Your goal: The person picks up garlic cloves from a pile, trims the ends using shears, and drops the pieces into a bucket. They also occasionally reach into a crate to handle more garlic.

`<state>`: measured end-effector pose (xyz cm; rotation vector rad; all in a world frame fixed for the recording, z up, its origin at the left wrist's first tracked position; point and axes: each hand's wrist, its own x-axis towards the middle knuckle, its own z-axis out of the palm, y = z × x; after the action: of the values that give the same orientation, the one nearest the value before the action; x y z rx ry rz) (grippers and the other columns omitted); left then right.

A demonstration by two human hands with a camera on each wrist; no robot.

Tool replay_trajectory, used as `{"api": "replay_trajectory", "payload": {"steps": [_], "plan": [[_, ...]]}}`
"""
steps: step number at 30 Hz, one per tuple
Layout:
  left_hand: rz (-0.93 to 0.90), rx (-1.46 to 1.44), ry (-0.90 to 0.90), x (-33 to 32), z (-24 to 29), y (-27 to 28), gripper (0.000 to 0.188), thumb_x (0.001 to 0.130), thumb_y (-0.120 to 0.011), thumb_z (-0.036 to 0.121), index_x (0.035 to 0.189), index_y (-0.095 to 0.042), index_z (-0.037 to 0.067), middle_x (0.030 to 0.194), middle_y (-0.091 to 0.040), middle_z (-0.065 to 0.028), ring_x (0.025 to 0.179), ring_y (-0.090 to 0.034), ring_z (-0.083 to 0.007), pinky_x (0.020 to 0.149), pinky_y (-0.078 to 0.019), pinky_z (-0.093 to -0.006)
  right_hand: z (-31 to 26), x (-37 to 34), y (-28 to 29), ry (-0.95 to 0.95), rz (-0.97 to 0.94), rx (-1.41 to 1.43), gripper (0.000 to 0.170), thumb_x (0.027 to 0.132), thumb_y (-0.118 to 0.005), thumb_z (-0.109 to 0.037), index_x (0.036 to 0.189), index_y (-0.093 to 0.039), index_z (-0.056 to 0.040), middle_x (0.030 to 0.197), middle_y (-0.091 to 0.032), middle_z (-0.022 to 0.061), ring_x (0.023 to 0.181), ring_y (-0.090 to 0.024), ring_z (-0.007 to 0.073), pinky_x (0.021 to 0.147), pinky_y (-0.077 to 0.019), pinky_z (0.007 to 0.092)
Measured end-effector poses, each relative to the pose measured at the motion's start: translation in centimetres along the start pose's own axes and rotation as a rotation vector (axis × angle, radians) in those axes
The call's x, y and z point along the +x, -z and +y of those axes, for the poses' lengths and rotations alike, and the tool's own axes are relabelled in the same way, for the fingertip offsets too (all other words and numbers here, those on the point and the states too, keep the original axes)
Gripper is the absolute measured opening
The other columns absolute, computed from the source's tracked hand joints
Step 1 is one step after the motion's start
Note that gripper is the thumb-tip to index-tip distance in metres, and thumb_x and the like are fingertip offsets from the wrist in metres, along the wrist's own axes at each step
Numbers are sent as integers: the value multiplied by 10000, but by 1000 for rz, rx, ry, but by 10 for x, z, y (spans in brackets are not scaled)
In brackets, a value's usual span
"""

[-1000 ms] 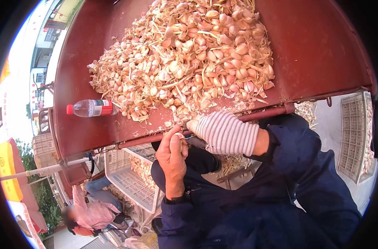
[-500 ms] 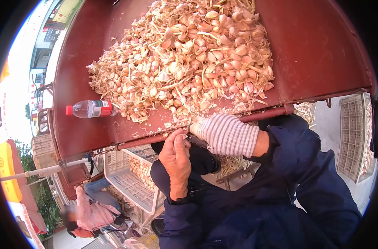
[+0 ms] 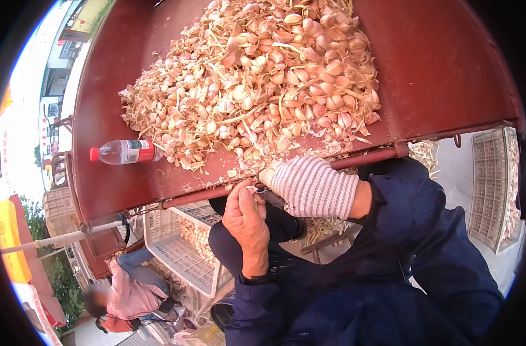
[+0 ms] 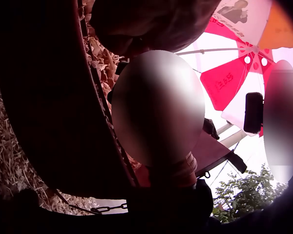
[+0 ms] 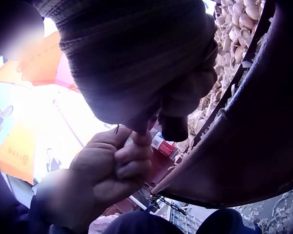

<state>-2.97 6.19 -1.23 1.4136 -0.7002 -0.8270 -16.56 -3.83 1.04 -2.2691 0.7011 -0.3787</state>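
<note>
My bare left hand (image 3: 248,222) pinches a pale garlic clove (image 3: 252,188) between thumb and forefinger at the front edge of the red metal bed. My right hand (image 3: 318,187), in a striped knit glove with bare fingertips, meets it there. The right fingers curl round a small dark-handled tool (image 5: 175,128); its working end is mostly hidden between the hands. Just beyond them lies a large heap of garlic cloves (image 3: 257,92) mixed with dry skins and stalks. The left wrist view is dark and shows little of the left hand's grip.
A red-capped bottle (image 3: 124,152) lies left of the heap. Below the bed's edge stands a plastic crate (image 3: 185,259) with garlic in it; another crate (image 3: 485,190) is at the right. A person in pink (image 3: 130,294) is at lower left. An umbrella (image 4: 217,90) spreads overhead.
My left hand has shifted slightly right, its thumb moving over the clove. The gloved right hand dipped a little and came back, staying close to the left fingertips.
</note>
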Motion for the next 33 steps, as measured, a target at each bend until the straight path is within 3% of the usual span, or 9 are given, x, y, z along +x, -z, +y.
{"api": "replay_trajectory", "payload": {"steps": [12, 14, 23, 27, 29, 33], "plan": [[-125, 51, 95, 4, 4, 13, 235, 955, -533, 163, 1057, -600, -38, 687, -558, -15, 496, -430, -33, 435, -318, -164, 4, -1, 5, 56, -75, -67, 133, 751, -576, -139, 802, -610, -21, 671, -624, 185, 643, -646, 348, 542, -505, 445], [-170, -5, 128, 7, 5, 15, 234, 955, -526, 159, 1054, -600, -39, 668, -550, -24, 481, -409, -38, 424, -306, -172, 9, -2, 1, 155, 3, -88, 139, 759, -563, -146, 849, -573, -40, 615, -581, 164, 575, -613, 348, 463, -447, 447], [-287, -243, 311, 9, 4, 29, 253, 956, -527, 188, 1062, -586, -33, 685, -559, -53, 454, -381, -51, 416, -293, -182, 9, 3, 2, 149, -130, -54, 168, 738, -594, -169, 861, -577, -56, 640, -581, 171, 614, -601, 374, 513, -446, 456], [-234, -270, 293, 8, 6, 27, 245, 955, -525, 177, 1072, -577, -32, 704, -560, -48, 470, -398, -52, 425, -304, -178, 10, 5, -5, 121, -77, 20, 191, 762, -599, -194, 892, -583, -55, 659, -583, 175, 651, -607, 380, 547, -454, 459], [-219, -82, 237, 7, 11, 25, 222, 966, -499, 176, 1082, -566, -1, 698, -553, -30, 464, -402, -53, 436, -319, -191, 9, 5, -5, 118, -74, 38, 201, 769, -601, -204, 900, -585, -52, 676, -588, 175, 666, -610, 380, 558, -457, 460], [-193, -115, 231, 5, 8, 27, 233, 963, -500, 163, 1103, -560, -12, 718, -557, -33, 474, -408, -54, 436, -317, -188, 5, 6, -7, 129, -63, -21, 209, 749, -598, -151, 912, -594, -20, 709, -627, 195, 694, -648, 356, 584, -510, 450]]}}
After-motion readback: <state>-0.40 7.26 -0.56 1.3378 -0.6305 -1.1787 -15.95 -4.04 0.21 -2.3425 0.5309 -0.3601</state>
